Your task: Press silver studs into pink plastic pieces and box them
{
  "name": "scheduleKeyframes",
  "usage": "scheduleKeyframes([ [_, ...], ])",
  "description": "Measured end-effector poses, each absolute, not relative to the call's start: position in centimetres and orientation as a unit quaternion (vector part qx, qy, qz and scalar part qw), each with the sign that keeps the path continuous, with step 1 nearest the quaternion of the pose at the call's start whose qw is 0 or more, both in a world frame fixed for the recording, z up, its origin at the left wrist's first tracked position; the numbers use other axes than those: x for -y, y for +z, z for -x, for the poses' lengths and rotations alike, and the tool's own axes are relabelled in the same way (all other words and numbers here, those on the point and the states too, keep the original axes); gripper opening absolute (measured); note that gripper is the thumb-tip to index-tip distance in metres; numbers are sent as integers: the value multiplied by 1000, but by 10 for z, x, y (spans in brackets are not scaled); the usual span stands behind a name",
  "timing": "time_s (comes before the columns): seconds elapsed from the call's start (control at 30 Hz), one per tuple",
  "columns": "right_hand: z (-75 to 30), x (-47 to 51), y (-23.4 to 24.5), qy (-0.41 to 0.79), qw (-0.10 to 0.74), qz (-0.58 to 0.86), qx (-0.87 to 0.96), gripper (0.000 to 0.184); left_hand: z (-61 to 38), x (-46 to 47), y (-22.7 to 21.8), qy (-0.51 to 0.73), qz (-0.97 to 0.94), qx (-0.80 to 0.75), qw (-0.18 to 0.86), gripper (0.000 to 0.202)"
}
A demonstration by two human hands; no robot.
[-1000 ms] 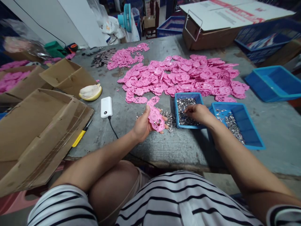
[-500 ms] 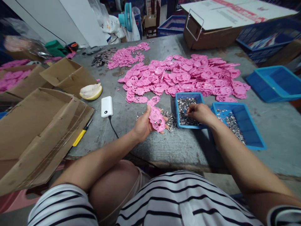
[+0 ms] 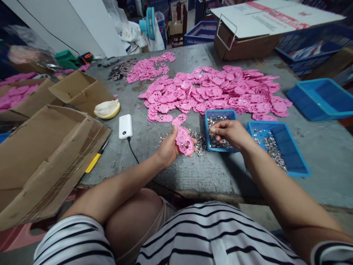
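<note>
My left hand (image 3: pixel 168 147) grips a pink plastic part (image 3: pixel 184 141) just above the grey table (image 3: pixel 193 173), beside a loose heap of small silver metal pieces (image 3: pixel 197 139). My right hand (image 3: pixel 230 131) hovers over a small blue tray (image 3: pixel 220 114) full of the same silver pieces, its fingers pinched together; what they hold is too small to make out. A second blue tray (image 3: pixel 286 147) with fewer silver pieces lies right of it. A large pile of pink parts (image 3: pixel 220 92) spreads behind both trays.
A white power bank (image 3: pixel 125 126) with a black cable lies left of my hand, near a yellow fruit peel (image 3: pixel 107 109) and a yellow-handled cutter (image 3: pixel 93 162). Open cardboard boxes (image 3: pixel 41 154) sit at left. An empty blue tray (image 3: pixel 321 97) and a big carton (image 3: pixel 248 33) stand at right.
My right hand has lifted slightly out of the small tray and drawn toward the pink part, fingers pinched. My left hand has barely moved.
</note>
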State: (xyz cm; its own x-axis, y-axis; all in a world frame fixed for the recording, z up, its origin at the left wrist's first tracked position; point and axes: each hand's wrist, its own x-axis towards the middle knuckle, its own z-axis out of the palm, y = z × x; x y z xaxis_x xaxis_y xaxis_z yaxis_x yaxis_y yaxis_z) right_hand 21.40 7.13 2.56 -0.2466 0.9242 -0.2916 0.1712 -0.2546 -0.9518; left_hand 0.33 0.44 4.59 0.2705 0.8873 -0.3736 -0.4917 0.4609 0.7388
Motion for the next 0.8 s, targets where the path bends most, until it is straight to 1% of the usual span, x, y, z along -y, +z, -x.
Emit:
scheduleKeyframes([
  [0.1, -201, -62, 30, 687, 315, 447, 478, 39, -3, -3, 42, 459, -298, -399, 736, 38],
  [0.23, -191, -56, 34, 737, 299, 396, 459, 35, -2, -3, 40, 463, -314, -410, 720, 41],
  [0.33, -188, -56, 36, 744, 303, 377, 461, 31, -1, -4, 42, 467, -306, -410, 722, 38],
  [0.43, -188, -56, 37, 749, 313, 364, 456, 31, 0, -4, 43, 469, -305, -407, 722, 37],
  [0.6, -186, -55, 38, 748, 322, 375, 443, 34, -1, -3, 43, 475, -313, -409, 713, 44],
  [0.7, -182, -53, 40, 743, 316, 378, 453, 35, -3, -3, 42, 492, -321, -422, 691, 49],
  [0.8, -176, -49, 43, 731, 309, 376, 479, 36, -7, -2, 42, 511, -344, -444, 651, 49],
])
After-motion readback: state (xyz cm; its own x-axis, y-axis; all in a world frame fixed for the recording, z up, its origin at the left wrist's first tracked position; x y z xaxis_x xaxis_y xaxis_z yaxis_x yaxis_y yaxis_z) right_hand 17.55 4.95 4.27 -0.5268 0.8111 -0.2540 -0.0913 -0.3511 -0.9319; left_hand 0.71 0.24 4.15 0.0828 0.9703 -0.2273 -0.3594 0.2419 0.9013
